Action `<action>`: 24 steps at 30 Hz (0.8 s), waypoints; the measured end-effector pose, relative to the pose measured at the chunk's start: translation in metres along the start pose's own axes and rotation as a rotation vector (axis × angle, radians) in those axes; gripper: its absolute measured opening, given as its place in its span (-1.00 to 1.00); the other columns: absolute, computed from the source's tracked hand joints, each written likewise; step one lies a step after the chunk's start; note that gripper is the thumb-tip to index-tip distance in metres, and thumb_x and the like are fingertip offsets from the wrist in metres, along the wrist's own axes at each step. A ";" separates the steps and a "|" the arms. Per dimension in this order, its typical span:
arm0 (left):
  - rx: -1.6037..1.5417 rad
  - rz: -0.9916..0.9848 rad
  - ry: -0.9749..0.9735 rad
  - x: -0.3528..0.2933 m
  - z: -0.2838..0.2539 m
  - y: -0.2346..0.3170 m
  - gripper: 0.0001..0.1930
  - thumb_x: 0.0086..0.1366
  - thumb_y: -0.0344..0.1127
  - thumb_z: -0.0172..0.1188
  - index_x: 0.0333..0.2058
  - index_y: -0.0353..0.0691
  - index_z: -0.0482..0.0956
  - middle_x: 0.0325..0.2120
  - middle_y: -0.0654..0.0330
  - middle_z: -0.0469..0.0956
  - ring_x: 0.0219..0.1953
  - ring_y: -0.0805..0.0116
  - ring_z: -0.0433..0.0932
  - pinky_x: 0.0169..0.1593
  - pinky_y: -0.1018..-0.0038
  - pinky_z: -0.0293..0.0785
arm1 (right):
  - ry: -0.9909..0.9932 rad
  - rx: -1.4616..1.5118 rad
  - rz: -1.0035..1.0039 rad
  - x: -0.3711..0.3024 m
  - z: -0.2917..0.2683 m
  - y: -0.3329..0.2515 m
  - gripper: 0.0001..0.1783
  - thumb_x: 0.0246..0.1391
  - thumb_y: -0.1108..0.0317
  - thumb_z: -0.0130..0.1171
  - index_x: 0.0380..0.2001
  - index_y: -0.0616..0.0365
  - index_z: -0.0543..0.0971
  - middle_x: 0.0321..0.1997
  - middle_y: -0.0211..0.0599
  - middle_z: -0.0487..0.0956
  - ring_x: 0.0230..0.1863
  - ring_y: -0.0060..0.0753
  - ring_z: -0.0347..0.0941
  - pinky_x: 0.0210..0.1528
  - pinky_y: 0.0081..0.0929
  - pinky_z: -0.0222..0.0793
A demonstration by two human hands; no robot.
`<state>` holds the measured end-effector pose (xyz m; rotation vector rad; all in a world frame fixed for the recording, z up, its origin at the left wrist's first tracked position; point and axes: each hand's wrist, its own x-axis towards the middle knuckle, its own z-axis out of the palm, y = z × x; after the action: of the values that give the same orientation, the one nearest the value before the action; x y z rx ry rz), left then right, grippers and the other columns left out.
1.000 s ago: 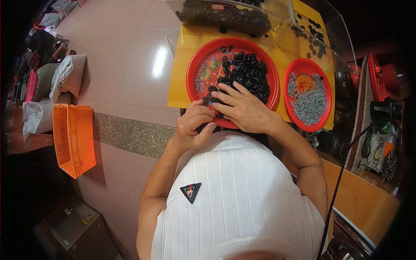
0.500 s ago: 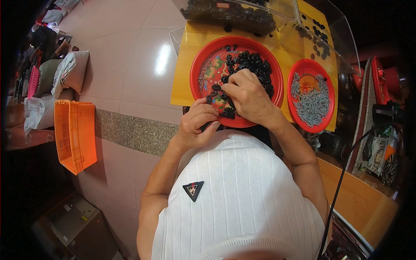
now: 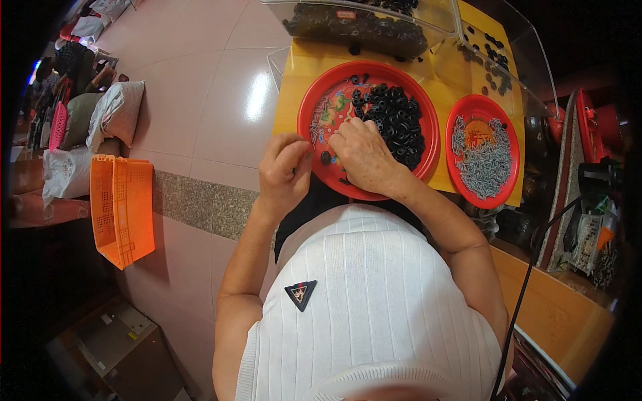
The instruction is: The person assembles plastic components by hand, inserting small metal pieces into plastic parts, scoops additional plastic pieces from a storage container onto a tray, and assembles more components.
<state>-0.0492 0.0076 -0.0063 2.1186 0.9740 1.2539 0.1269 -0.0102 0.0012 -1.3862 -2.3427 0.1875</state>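
A large round red tray [image 3: 305,100] holds a heap of small black ring-shaped parts [image 3: 394,120], with a few thin screws on its left side. Over the tray's middle, my right hand [image 3: 364,157] has its fingers bent together beside the heap; its fingertips are partly hidden, so what they hold cannot be seen. My left hand [image 3: 284,170] is raised at the tray's left rim, its fingers curled in a pinch. Whatever sits in that pinch is too small to make out. One loose black part [image 3: 326,157] lies between the hands.
A smaller red tray [image 3: 461,103] of grey screws [image 3: 485,170] stands to the right on the yellow table [image 3: 284,113]. Behind is a clear plastic bin [image 3: 361,37] of black parts. An orange crate [image 3: 124,214] and white sacks [image 3: 117,110] rest on the floor at left.
My left hand has lifted up and left from the tray's near edge. The right hand has shifted left and down, and the black parts beside it are pushed rightward into the heap.
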 end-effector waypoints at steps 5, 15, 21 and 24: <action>0.305 0.149 -0.060 0.036 0.008 -0.007 -0.79 -0.15 -0.62 0.15 -0.46 -0.28 0.48 -0.43 0.11 0.43 -0.38 0.17 0.40 -0.31 0.36 0.33 | 0.035 0.007 -0.016 -0.005 -0.007 -0.001 -0.91 -0.28 0.48 0.03 -0.55 0.17 0.43 -0.45 -0.20 0.37 -0.33 -0.20 0.28 -0.30 -0.35 0.16; 0.633 0.277 -0.410 0.077 0.033 -0.032 -0.91 -0.17 -0.35 0.16 -0.59 -0.13 0.55 -0.52 0.22 0.40 -0.36 0.22 0.36 -0.24 0.35 0.19 | 0.207 0.303 0.039 -0.031 -0.025 0.004 -0.88 -0.33 0.60 0.01 -0.59 0.25 0.35 -0.46 -0.14 0.30 -0.36 -0.12 0.25 -0.28 -0.33 0.20; 0.716 0.312 -0.573 0.092 0.037 -0.028 -0.89 -0.10 -0.27 0.13 -0.60 -0.16 0.53 -0.53 0.21 0.41 -0.34 0.25 0.38 -0.23 0.35 0.17 | 0.236 0.369 0.054 -0.036 -0.023 0.007 -0.86 -0.31 0.63 -0.02 -0.55 0.26 0.31 -0.45 -0.09 0.30 -0.36 -0.07 0.24 -0.26 -0.30 0.20; 0.787 0.397 -0.593 0.092 0.040 -0.027 -0.87 -0.03 -0.29 0.06 -0.57 -0.20 0.51 -0.51 0.19 0.40 -0.33 0.25 0.37 -0.23 0.36 0.17 | 0.249 0.419 0.061 -0.037 -0.022 0.009 -0.83 -0.29 0.65 -0.03 -0.51 0.26 0.29 -0.45 -0.07 0.31 -0.35 -0.04 0.25 -0.26 -0.27 0.20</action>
<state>0.0072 0.0937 0.0053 3.1439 0.8659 0.2925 0.1588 -0.0399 0.0081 -1.1955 -1.9218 0.4656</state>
